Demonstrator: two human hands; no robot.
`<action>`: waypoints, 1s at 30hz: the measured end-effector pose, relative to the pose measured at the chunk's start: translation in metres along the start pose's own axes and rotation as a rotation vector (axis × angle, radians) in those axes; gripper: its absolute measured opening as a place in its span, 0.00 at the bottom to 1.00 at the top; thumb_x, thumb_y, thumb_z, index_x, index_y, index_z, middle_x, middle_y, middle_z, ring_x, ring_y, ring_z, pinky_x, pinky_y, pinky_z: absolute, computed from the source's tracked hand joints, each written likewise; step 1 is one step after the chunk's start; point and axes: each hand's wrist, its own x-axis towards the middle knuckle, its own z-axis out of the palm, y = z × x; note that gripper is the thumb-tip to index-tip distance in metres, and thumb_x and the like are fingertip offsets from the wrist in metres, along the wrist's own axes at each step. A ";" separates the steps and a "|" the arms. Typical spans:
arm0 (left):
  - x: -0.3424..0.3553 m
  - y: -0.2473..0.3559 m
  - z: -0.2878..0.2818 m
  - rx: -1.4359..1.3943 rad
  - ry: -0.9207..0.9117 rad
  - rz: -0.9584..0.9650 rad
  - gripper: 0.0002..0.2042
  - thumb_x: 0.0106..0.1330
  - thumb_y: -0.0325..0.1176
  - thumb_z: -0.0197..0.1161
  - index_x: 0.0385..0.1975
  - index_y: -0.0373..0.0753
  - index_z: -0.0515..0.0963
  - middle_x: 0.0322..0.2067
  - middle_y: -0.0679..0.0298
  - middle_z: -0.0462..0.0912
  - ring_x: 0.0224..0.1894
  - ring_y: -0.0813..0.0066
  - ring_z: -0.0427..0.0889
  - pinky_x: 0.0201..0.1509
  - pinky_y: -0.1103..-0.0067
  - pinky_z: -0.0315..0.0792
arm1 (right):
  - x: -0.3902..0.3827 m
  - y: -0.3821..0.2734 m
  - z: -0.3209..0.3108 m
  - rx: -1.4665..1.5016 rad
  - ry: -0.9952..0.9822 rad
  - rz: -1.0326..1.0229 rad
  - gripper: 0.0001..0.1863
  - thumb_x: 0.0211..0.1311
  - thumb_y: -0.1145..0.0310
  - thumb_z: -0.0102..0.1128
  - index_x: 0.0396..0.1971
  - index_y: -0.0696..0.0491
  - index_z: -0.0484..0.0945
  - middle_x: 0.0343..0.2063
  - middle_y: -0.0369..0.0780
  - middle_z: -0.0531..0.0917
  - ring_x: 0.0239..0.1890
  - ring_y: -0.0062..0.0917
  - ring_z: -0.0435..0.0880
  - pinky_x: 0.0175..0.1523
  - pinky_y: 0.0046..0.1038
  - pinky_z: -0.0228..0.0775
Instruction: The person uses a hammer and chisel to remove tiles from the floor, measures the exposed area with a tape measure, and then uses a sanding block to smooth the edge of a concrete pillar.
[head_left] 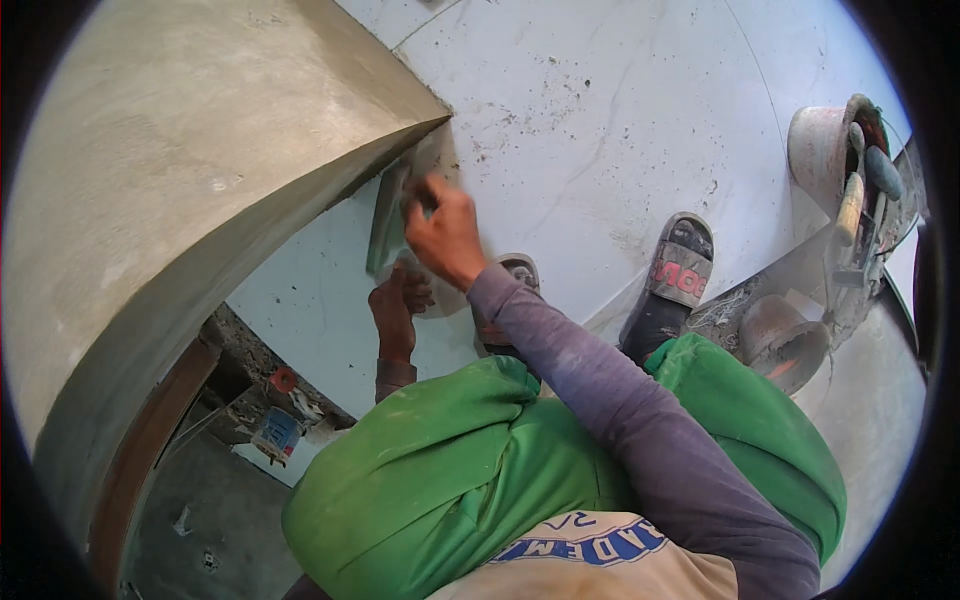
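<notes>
My right hand (pixel 447 232) is over the floor beside the wall corner, fingers curled in and somewhat blurred. What it grips, if anything, I cannot make out. Just below it, my left hand (pixel 398 300) has its fingers bent around or against a pale, blurred piece (pixel 440 292) whose kind does not show. A narrow greenish strip (pixel 386 222) runs along the foot of the wall, next to both hands. White marbled floor tiles (pixel 590 150) with specks of dirt lie under and around them.
A plastered wall (pixel 220 150) rises at the left, its corner near my hands. On the right are a bucket (pixel 818 150) with hand tools, including a wooden-handled one (pixel 851 208), and a dusty container (pixel 785 340). Rubble and a blue packet (pixel 277 434) lie lower left.
</notes>
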 end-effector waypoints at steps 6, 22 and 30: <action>0.009 -0.022 -0.043 0.015 -0.164 0.172 0.15 0.75 0.42 0.64 0.41 0.33 0.84 0.31 0.63 0.89 0.30 0.76 0.85 0.33 0.82 0.74 | -0.036 -0.016 -0.010 0.277 0.020 0.141 0.06 0.59 0.74 0.62 0.34 0.60 0.81 0.24 0.41 0.84 0.27 0.23 0.82 0.34 0.30 0.76; -0.049 0.069 0.041 0.481 -0.342 0.314 0.14 0.73 0.37 0.69 0.50 0.33 0.83 0.37 0.67 0.86 0.40 0.80 0.83 0.49 0.80 0.77 | 0.060 -0.020 -0.170 0.363 -0.512 0.300 0.12 0.64 0.64 0.60 0.30 0.55 0.87 0.24 0.29 0.81 0.28 0.11 0.75 0.36 0.18 0.69; -0.044 0.114 0.113 0.217 -0.299 0.560 0.14 0.74 0.36 0.68 0.50 0.33 0.84 0.39 0.64 0.87 0.42 0.79 0.83 0.51 0.79 0.78 | 0.051 -0.021 -0.159 0.052 -0.721 0.187 0.10 0.61 0.67 0.61 0.26 0.57 0.85 0.22 0.31 0.80 0.27 0.15 0.73 0.36 0.24 0.68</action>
